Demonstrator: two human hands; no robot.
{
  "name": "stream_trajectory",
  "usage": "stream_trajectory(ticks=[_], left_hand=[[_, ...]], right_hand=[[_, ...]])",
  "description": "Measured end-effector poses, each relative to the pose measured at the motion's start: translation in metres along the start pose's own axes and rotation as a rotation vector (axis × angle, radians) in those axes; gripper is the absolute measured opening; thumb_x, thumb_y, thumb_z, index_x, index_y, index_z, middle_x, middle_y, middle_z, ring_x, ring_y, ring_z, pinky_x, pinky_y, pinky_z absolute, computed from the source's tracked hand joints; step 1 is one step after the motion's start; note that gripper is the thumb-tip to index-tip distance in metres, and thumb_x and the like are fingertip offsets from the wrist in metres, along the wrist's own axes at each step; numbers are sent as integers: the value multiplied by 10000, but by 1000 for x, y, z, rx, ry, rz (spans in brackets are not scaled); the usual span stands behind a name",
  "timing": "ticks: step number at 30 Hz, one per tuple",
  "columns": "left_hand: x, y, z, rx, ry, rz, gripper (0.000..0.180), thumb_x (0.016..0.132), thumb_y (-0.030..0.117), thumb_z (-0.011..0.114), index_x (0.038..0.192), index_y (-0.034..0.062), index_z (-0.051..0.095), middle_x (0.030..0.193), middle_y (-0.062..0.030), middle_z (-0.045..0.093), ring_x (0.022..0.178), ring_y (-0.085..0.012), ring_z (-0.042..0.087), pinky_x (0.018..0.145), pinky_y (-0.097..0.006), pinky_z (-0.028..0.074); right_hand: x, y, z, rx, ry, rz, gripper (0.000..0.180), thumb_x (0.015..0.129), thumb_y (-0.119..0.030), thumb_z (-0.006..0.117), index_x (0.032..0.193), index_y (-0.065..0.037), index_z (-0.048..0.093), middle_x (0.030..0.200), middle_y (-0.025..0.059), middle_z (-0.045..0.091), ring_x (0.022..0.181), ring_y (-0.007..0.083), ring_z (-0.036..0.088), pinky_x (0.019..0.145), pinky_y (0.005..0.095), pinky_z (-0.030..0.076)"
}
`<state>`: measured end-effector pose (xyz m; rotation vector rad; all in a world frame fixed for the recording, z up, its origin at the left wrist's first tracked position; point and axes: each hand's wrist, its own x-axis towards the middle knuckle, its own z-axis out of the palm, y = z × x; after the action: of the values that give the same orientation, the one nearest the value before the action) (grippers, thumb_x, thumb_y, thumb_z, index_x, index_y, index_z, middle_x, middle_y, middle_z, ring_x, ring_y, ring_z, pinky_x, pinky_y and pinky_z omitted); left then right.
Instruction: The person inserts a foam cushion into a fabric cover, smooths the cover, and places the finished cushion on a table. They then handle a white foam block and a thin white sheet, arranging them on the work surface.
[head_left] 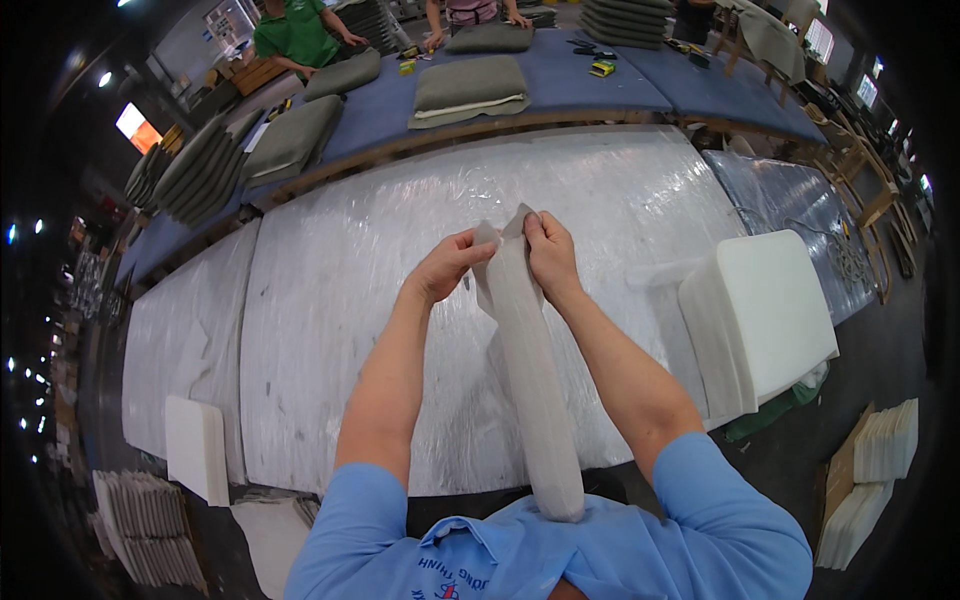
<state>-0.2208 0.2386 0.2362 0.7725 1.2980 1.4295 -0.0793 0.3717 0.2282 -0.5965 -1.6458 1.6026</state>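
Note:
A long, pale grey cloth-covered piece (535, 390), likely a cushion seen along its narrow edge, stretches from my chest out over the table. Loose flaps of the cloth stick up at its far end. My left hand (452, 262) pinches the left flap between thumb and fingers. On the other side, my right hand (552, 258) grips the right flap near its tip. Both hands are closed, a short gap apart. What fills the cloth is hidden. Beneath lies a plastic-wrapped tabletop (370, 300).
White foam pads (780, 310) are stacked at the table's right, with a single pad (197, 448) at the left edge. Beyond, a blue table (590, 80) bears grey-green cushions (470, 88). Two people work there, one in a green shirt (295, 35). Folded covers (150, 525) are piled lower left.

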Motion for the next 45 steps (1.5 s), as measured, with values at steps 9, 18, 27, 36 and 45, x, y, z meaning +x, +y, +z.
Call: stream_trajectory(ticks=[9,18,27,36,45], left_hand=[[-6,-9,-5,151,-37,-86,488,915,351,759,1286,46,670,1198,-21,708,1132,-162,614,1053,-347,417],[-8,-36,48,-311,150,160,398,997,431,637,1202,91,660,1117,10,662,1047,-125,570,955,-299,429],[-4,-27,69,-260,409,160,337,1009,381,617,1056,50,664,949,-33,677,840,-118,624,754,-287,508],[5,-4,81,-134,504,74,251,980,256,577,958,23,667,867,-46,653,732,-132,601,656,-308,497],[12,-5,85,-36,597,36,257,976,249,571,942,13,667,859,-52,642,737,-142,590,671,-330,496]], right_hand=[[11,-4,-1,65,30,135,410,1028,-381,587,789,-48,562,714,-6,541,676,90,453,632,307,415],[9,-5,-10,-114,6,3,360,999,-308,636,760,-59,535,689,-10,523,661,69,444,595,293,398],[11,-15,12,-190,164,18,478,930,-293,698,601,-32,469,556,4,466,569,83,385,516,343,354],[12,2,9,-406,216,-7,443,931,-348,624,673,5,549,652,231,577,587,386,555,608,476,437],[20,15,5,-455,185,17,440,936,-369,569,712,9,596,718,252,618,669,451,591,652,516,445]])
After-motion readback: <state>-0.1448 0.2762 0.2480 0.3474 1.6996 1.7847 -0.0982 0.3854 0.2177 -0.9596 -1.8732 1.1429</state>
